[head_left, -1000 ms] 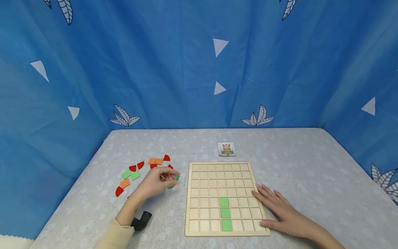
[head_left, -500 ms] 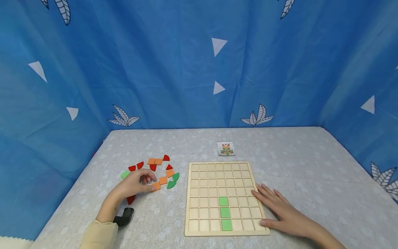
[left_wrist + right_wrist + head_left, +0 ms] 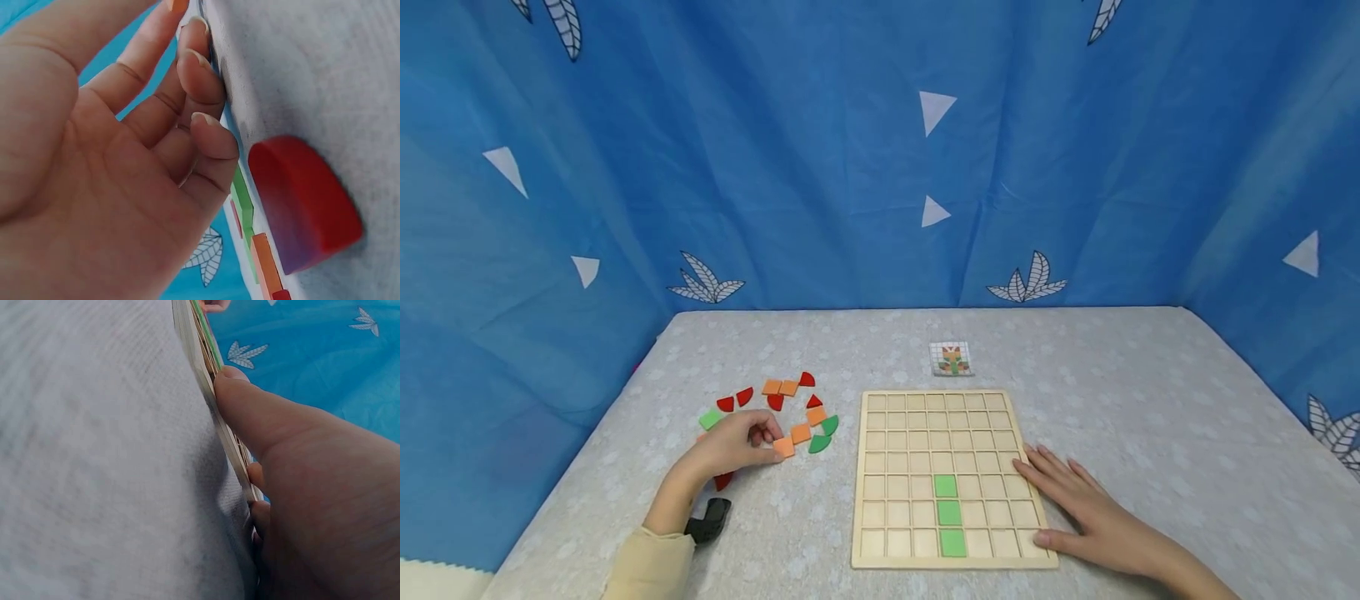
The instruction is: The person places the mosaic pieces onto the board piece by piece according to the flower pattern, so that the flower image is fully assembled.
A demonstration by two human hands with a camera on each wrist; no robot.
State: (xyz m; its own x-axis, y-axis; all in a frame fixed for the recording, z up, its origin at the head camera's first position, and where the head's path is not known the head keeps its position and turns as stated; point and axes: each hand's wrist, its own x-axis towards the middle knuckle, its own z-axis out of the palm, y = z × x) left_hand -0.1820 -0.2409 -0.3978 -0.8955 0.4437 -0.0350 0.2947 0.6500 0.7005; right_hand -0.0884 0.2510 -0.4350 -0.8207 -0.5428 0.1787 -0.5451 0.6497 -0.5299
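Note:
My left hand (image 3: 733, 442) is low over the loose tiles, pinching an orange square tile (image 3: 784, 448) between thumb and index finger. A sliver of that orange tile (image 3: 177, 5) shows at the fingertips in the left wrist view; the other fingers are loosely curled. Fingers extended, my right hand (image 3: 1086, 517) rests along the right edge of a wooden grid board (image 3: 955, 562). In the right wrist view the thumb (image 3: 250, 406) lies on the board's edge. Three light green square tiles (image 3: 949, 512) fill cells of one column in the board's lower half.
Around the left hand lie orange squares (image 3: 801, 433), red quarter-round pieces (image 3: 744, 397), dark green pieces (image 3: 820, 443) and a light green square (image 3: 710, 418). A small pattern card (image 3: 951, 359) lies behind the board. Blue curtain (image 3: 850, 167) surrounds the table.
My left hand has gone from the dark green pieces back leftward to an orange square, which it now pinches. The right hand stays on the board's edge.

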